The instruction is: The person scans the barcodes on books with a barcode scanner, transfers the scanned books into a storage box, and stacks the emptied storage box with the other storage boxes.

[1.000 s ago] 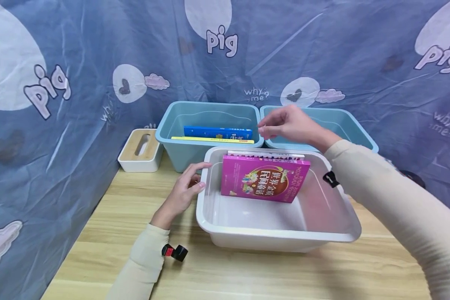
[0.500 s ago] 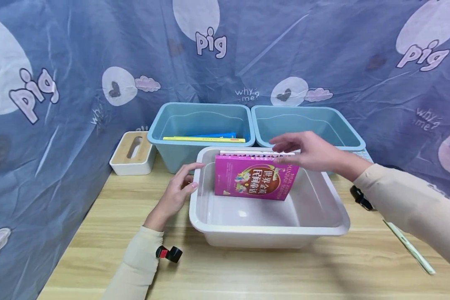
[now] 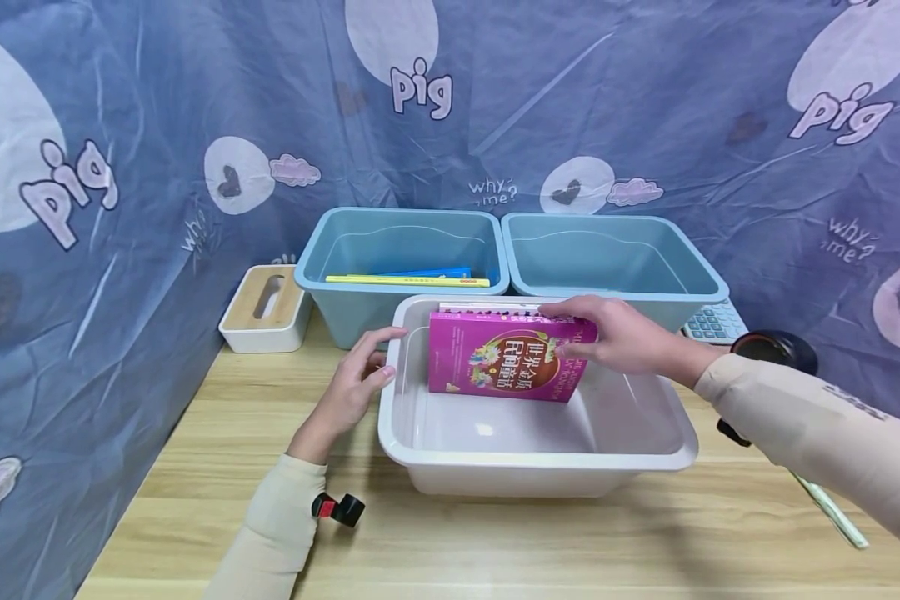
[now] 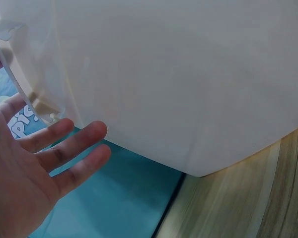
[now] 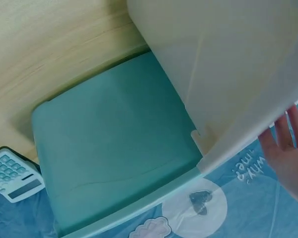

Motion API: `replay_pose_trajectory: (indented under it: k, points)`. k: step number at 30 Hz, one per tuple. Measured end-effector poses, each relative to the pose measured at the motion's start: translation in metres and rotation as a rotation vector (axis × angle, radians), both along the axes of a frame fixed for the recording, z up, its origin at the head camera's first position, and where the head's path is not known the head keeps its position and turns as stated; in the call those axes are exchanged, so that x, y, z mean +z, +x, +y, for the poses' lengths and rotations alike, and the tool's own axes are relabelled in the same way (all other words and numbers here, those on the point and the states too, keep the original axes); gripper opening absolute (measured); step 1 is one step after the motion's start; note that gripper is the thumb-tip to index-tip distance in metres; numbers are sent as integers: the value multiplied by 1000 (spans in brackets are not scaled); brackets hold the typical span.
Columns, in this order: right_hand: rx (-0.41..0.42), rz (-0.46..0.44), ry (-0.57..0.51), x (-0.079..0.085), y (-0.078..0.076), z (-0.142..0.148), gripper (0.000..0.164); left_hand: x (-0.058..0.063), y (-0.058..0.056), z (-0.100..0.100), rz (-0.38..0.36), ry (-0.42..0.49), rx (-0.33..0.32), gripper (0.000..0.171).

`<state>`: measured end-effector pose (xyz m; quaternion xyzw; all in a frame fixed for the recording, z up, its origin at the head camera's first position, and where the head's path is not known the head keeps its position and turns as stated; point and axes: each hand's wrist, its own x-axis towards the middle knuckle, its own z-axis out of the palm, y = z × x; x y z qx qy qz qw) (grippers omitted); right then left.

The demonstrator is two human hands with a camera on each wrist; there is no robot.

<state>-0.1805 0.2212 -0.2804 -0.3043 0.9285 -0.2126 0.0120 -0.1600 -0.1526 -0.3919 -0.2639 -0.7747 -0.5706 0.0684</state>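
Observation:
In the head view, a pink paperback book (image 3: 461,358) stands upright and slightly slanted in a white plastic bin (image 3: 540,460). Behind it shows the edge of a paler book (image 3: 487,307). My right hand (image 3: 618,333) pinches the pink book at its upper right, thumb on the cover and fingers over the top edge. My left hand (image 3: 348,396) rests at the bin's left rim. Its fingers (image 4: 74,146) are loosely spread beside the outer wall in the left wrist view. Only part of the right hand (image 5: 290,158) shows past the rim in the right wrist view.
Behind stand two blue bins; the left bin (image 3: 360,315) holds a yellow book (image 3: 405,281) and a blue book (image 3: 446,272). The right bin (image 3: 607,250) is beside it. A tissue box (image 3: 262,310), calculator (image 3: 715,322), dark round object (image 3: 780,346) and thin green item (image 3: 832,510) lie around.
My right hand has moved from above the left blue bin, right and down onto the pink book. The blue book sits lower in that bin. The left hand stays at the rim.

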Motion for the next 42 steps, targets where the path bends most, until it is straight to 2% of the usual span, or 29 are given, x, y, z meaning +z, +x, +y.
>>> replay_pose_trajectory:
  k: [5, 8, 15, 24, 28, 31, 36, 42]
  points:
    - [47, 70, -3, -6, -6, 0, 54, 1, 1, -1, -5, -1, 2, 51]
    - [80, 106, 21, -10, -9, -2, 58, 1, 1, 0, -9, -9, 1, 52]
    - [143, 97, 101, -19, -10, -7, 76, 1, 0, 0, 2, -10, -3, 52]
    - [203, 94, 137, -23, -9, -10, 74, 1, -1, 0, 12, -14, 5, 52]
    - [229, 176, 111, -26, -7, -8, 73, 1, 0, 1, 5, -13, -1, 52]
    - [251, 275, 77, -27, -3, -7, 71, 1, 1, 2, -8, -14, -10, 52]
    - [279, 412, 22, -22, 3, -7, 69, 2, 0, 3, -23, -17, -8, 52]
    - [313, 465, -28, -6, 10, -7, 68, 1, 1, 1, -11, -17, 10, 52]
